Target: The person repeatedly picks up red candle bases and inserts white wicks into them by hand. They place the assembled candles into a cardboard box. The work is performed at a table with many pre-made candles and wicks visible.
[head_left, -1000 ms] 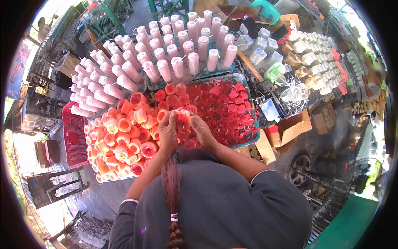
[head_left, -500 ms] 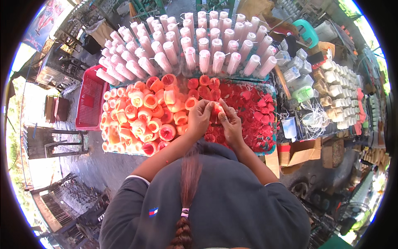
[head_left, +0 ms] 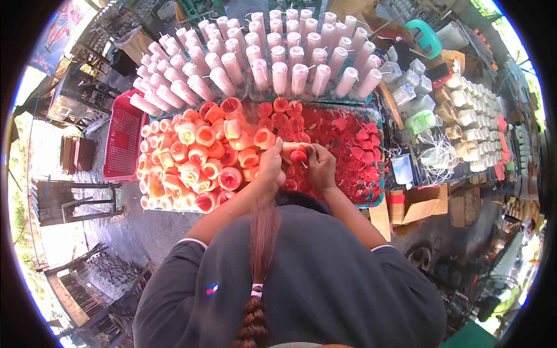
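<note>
A small red candle (head_left: 298, 156) with a pale wick sits between my hands, above the middle of a tray. My left hand (head_left: 270, 169) holds it from the left, the fingers stretched across its far side. On the right, the curled thumb and fingers of my right hand (head_left: 322, 165) grip its edge. Beside my left hand are many orange rose-shaped wax cups (head_left: 205, 136), some with red centres. Several red candle pieces (head_left: 281, 105) stand just beyond my hands. Loose red wax petals (head_left: 365, 142) cover the tray's right part.
Rows of pale pink pillar candles (head_left: 278, 75) with wicks stand behind the tray. A red plastic basket (head_left: 119, 139) is at the left. To the right lie white string (head_left: 438, 156), clear plastic cups (head_left: 404, 93) and stacked pale moulds (head_left: 470, 124). Below them is an open cardboard box (head_left: 419, 203).
Both hands have turned around the red candle, so its round red face and wick now show. My left fingers have straightened across its far side; my right fingers have curled in more.
</note>
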Tool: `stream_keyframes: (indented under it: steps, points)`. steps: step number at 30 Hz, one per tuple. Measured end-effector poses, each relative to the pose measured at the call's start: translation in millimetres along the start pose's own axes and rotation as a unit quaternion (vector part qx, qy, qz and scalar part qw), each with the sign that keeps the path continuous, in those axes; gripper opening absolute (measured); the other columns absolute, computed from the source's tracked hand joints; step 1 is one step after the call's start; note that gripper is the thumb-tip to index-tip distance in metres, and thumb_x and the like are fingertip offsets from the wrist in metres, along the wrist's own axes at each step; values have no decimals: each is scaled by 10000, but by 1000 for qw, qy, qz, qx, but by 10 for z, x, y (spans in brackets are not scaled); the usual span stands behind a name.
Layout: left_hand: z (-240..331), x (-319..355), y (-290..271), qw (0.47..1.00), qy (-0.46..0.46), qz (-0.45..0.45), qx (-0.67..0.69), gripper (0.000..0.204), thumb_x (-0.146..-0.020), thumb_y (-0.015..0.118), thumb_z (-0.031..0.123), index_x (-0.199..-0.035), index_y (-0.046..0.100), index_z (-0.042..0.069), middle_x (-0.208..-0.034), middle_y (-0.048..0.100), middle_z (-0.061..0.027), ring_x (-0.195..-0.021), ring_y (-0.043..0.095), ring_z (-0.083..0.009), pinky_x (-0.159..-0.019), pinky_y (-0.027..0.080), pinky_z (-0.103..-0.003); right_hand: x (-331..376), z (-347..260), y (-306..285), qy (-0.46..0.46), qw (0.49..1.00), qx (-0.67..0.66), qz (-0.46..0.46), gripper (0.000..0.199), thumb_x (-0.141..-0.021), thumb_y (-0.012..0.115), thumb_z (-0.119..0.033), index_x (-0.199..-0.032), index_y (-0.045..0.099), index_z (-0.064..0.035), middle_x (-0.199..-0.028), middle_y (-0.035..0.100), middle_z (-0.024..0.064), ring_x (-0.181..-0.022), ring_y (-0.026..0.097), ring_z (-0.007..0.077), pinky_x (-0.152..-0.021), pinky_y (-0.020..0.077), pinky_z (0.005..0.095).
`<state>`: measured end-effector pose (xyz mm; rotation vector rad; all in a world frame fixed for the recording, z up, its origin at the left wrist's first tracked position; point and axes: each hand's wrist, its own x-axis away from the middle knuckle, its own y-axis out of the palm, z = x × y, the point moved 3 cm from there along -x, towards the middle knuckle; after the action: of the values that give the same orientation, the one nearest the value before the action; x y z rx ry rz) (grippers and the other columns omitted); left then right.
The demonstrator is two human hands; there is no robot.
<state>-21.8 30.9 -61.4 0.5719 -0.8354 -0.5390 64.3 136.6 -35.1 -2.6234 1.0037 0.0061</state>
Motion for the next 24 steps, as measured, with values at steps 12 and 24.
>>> stream_keyframes:
  steps: [12, 24]
  points:
    - [-25, 139, 175, 977, -154, -143, 36, 374, -958, 436, 409, -978, 561, 57, -857, 629, -68, -729, 618, -185, -645, 514, -314, 61, 238, -1, -43, 990, -133, -35, 186, -917, 509, -110, -849, 638, 5, -718, 555, 66, -676, 537, 145, -632, 430, 279]
    - [342, 312, 199, 925, 188, -60, -325, 214, -810, 703, 97, -955, 572, 10, -880, 627, -29, -790, 578, -67, -704, 472, -212, 151, -108, -47, 421, 832, -195, -304, 626, -855, 461, -631, -1065, 573, -52, -814, 622, 70, -643, 599, 133, -491, 480, 244]
